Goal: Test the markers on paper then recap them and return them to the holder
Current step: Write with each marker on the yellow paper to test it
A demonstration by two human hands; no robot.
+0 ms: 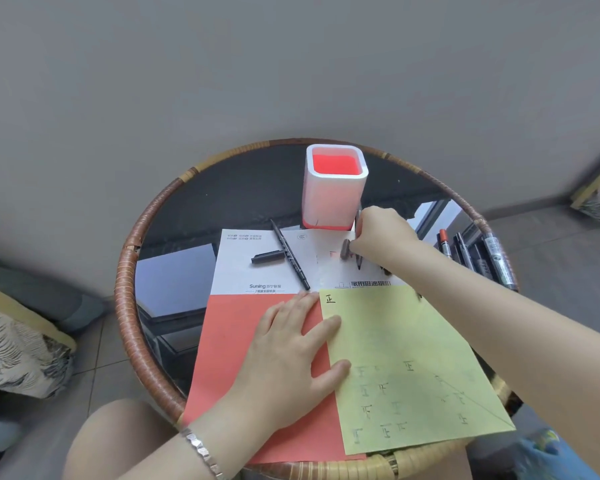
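The right hand (381,233) is reaching just in front of the white holder (333,192), its fingers (355,244) closed around a dark marker (358,261) whose tip points down at the white sheet (257,271), and a grey cap (345,249) sits at the fingertips. The left hand (291,355) lies flat, fingers spread and gripping nothing, pinning the yellow paper (413,358) and red sheet (243,341) to the round surface (194,216).

The step looks like recapping. To do it well, line the cap squarely with the tip, push until it seats, then lift clear of the holder's rim before dropping it in.

1 marker (290,259) and a loose cap (266,257) lie on the white sheet; several more markers (478,256) wait at the right edge. The holder looks empty.
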